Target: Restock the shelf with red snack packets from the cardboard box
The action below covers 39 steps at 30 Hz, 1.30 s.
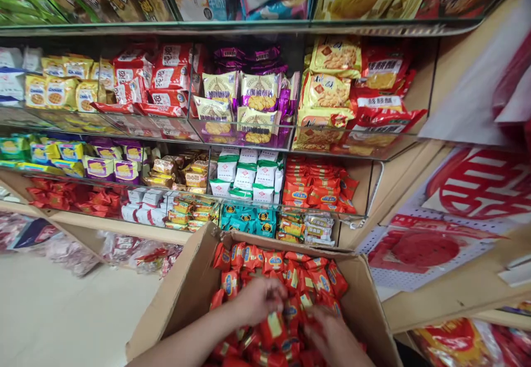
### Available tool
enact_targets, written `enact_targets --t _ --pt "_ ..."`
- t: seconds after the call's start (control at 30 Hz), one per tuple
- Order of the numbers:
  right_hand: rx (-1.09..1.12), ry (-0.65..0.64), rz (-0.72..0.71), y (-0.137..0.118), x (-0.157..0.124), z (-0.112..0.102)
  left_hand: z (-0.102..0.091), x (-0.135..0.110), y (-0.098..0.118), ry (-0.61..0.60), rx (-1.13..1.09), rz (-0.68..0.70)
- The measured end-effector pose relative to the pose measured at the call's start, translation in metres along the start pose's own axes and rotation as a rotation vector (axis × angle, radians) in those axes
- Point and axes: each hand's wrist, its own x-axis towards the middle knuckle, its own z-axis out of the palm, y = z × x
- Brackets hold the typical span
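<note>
Both hands reach down into one open cardboard box [186,284]. The left hand [259,299] curls its fingers over the red packets [290,270]. The right hand [329,331] lies blurred among them, so I cannot tell either hand's grip. The packets fill the box, too many to count.

A box [182,295] of packets [290,276] stands before tiered shelves [244,135] stocked with snacks. Inside it, the left hand [259,299] and the right hand [329,336] rest side by side on the packets. Floor [62,312] lies left, a pegboard [415,281] to the right.
</note>
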Motion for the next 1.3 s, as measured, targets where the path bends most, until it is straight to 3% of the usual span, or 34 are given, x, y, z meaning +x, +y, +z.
enact_targets --t 0.13,0.23,0.53,0.7,0.97,1.17,1.23,1.3 --pt "0.451 0.112 -0.03 -0.027 0.005 -0.005 -0.003 0.005 0.022 0.175 -0.475 0.13" --pt "0.601 0.218 -0.009 -0.041 0.011 0.0 -0.001 0.005 0.031 0.249 -0.658 0.145" --pt "1.05 0.522 0.208 -0.056 0.007 0.011 0.011 0.001 0.02 0.346 -0.373 0.133" --pt "0.916 0.628 0.2 -0.059 0.006 0.013 0.018 -0.001 0.022 0.377 -0.361 0.126" --pt "0.817 0.684 0.156 -0.057 0.007 0.019 0.022 -0.01 0.027 0.442 -0.373 0.208" --pt "0.635 0.852 0.128 -0.052 0.004 0.011 0.02 0.001 0.021 0.369 -0.459 0.088" --pt "0.497 0.951 0.061 -0.051 0.002 0.007 0.018 0.001 0.022 0.404 -0.49 0.059" --pt "0.357 0.951 -0.082 -0.052 0.0 0.006 0.016 -0.002 0.026 0.325 -0.618 0.017"
